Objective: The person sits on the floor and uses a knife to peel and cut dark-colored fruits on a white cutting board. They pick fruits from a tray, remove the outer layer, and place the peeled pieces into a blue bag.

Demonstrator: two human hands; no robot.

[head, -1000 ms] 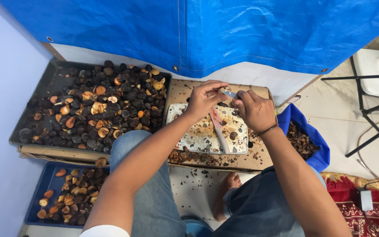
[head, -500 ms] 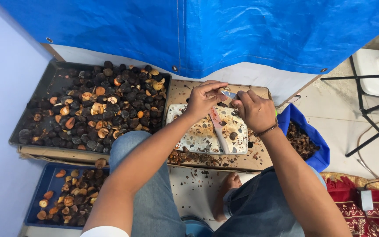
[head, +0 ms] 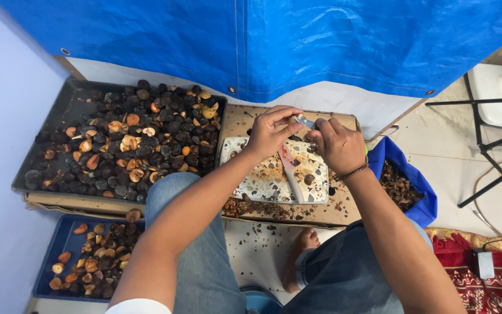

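while both hands meet over the speckled board point(head: 262, 183), right hand point(head: 339, 145) grasps a knife point(head: 305, 121), left grip point(head: 271, 132) unclear

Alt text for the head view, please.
Both hands, left hand and right hand, work a small metal blade over a speckled slab on cardboard. A grey tray of dark nuts lies left.

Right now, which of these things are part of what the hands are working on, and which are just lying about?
In use: left hand, right hand, small blade, speckled slab, grey tray of dark nuts, blue tray, blue bag of shells.

Lying about: black stand, red rug, cable.
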